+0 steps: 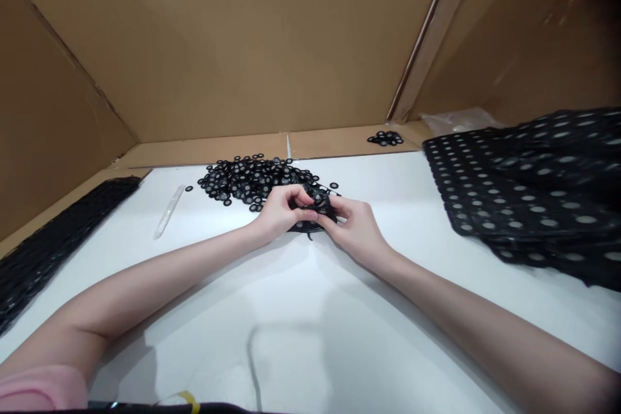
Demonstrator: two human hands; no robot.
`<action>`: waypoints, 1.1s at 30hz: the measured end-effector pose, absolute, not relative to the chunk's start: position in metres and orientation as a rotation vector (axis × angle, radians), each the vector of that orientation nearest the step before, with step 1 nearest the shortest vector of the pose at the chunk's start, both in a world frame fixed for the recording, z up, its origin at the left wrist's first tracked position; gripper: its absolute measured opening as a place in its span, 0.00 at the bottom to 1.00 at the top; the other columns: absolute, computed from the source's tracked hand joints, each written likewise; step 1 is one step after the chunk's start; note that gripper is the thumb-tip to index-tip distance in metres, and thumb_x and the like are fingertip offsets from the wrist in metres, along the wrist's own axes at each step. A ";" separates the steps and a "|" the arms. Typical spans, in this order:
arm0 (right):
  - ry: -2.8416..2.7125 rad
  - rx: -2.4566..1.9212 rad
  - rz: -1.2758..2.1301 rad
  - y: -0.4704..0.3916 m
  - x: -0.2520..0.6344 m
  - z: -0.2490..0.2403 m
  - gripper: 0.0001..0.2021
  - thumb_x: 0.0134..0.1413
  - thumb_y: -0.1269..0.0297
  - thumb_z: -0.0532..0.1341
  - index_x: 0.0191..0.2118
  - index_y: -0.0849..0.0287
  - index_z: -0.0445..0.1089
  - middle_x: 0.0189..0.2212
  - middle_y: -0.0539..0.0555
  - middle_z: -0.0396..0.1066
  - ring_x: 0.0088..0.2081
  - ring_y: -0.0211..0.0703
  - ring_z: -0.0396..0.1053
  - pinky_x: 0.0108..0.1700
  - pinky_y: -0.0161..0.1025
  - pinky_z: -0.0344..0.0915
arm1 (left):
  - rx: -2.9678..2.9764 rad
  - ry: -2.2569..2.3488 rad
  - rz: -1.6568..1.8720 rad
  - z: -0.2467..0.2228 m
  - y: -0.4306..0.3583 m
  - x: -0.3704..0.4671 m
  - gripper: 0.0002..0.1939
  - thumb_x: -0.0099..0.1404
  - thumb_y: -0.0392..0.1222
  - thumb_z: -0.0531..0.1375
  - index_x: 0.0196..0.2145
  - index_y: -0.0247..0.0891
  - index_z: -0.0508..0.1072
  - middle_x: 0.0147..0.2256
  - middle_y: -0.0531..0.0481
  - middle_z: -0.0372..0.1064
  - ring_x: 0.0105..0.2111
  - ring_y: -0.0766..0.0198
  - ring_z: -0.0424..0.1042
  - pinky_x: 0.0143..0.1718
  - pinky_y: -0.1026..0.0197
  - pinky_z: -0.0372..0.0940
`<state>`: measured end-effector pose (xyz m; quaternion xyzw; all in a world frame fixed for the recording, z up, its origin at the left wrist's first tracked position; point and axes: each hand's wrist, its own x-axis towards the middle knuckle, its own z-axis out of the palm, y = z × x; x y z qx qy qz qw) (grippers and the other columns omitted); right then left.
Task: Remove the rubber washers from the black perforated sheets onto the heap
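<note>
My left hand and my right hand meet over the middle of the white table. Between them they pinch a crumpled black sheet with round spots, its lower edge resting near the tabletop. Both hands have their thumbs and fingertips closed on it, partly hiding it. Just behind and left of my left hand spreads a heap of small black rings with pale grey centres. One such ring lies apart to the right of the heap, another to the left.
A large black sheet with pale dots lies piled at the right. A black stack runs along the left edge, near a clear plastic-looking stick. A small ring pile sits on the back cardboard ledge. Cardboard walls enclose the table.
</note>
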<state>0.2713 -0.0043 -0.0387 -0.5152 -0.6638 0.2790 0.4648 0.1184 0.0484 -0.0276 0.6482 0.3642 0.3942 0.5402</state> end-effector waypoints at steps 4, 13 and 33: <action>-1.645 -1.257 0.700 -0.004 0.271 -0.040 0.07 0.50 0.63 0.60 0.30 0.61 0.71 0.26 0.52 0.70 0.28 0.41 0.65 0.32 0.35 0.62 | 1.540 0.892 0.959 -0.025 0.047 0.120 0.13 0.39 0.34 0.68 0.18 0.32 0.66 0.20 0.56 0.64 0.22 0.72 0.61 0.27 0.67 0.57; -1.614 -1.279 0.693 -0.005 0.270 -0.037 0.12 0.49 0.61 0.60 0.22 0.59 0.58 0.20 0.47 0.55 0.25 0.35 0.54 0.27 0.34 0.54 | 1.611 0.854 0.924 -0.021 0.050 0.112 0.10 0.46 0.41 0.68 0.20 0.33 0.73 0.20 0.54 0.67 0.23 0.70 0.62 0.26 0.66 0.55; -1.565 -1.247 0.777 -0.004 0.268 -0.040 0.11 0.46 0.60 0.62 0.23 0.59 0.60 0.20 0.46 0.55 0.25 0.36 0.54 0.27 0.35 0.53 | 1.404 0.761 0.800 -0.028 0.057 0.100 0.12 0.44 0.39 0.70 0.28 0.33 0.78 0.27 0.51 0.73 0.27 0.68 0.68 0.32 0.65 0.61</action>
